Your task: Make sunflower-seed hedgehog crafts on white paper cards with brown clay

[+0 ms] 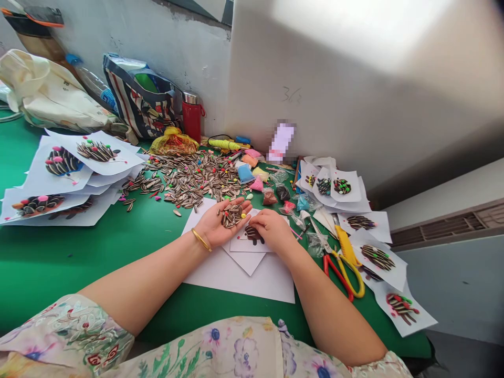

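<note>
My left hand (216, 224) lies palm up with its fingers together and holds a small heap of striped sunflower seeds (231, 216). A small yellow ball sits among these seeds near the fingertips. To the right, the fingers of my right hand (274, 229) are pinched together on a seed hedgehog picture; what is between them is hidden. The hedgehog (254, 235) has a dark brown body covered partly with seeds, on a small white card (244, 245). Under the card are another white sheet and a larger white paper (236, 278).
Loose sunflower seeds (197, 176) are spread behind my hands. Bags of coloured clay (270, 197), yellow-handled scissors (343, 265) and red-handled pliers (338, 275) lie to the right. Finished seed pictures are stacked left (106, 168) and right (378, 257). A red bottle (191, 118) stands by the wall.
</note>
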`<state>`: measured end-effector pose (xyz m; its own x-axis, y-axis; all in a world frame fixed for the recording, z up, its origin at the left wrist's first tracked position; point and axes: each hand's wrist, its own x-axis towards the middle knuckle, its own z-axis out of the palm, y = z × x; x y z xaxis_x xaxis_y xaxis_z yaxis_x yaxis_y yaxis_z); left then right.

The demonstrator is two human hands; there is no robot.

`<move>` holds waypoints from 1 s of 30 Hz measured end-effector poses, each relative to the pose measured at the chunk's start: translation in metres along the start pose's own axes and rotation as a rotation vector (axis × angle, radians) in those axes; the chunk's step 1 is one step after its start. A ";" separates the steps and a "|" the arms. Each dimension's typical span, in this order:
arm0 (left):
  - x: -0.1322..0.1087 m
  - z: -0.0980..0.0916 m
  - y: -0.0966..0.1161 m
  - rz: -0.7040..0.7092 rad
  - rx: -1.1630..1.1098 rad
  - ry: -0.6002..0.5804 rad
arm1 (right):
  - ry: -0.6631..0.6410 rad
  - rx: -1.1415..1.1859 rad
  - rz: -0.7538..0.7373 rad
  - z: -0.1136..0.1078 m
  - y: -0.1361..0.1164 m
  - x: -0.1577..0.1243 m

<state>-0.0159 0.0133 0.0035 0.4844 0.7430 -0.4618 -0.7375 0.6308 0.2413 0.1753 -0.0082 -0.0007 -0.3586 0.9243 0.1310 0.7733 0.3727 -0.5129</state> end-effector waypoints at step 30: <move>0.000 0.000 0.000 -0.018 0.055 -0.083 | 0.294 -0.011 -0.276 -0.008 -0.039 -0.005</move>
<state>-0.0155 0.0134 0.0035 0.5359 0.7463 -0.3948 -0.7029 0.6534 0.2810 0.1514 -0.0268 0.0251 -0.3897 0.7730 0.5006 0.6753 0.6095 -0.4153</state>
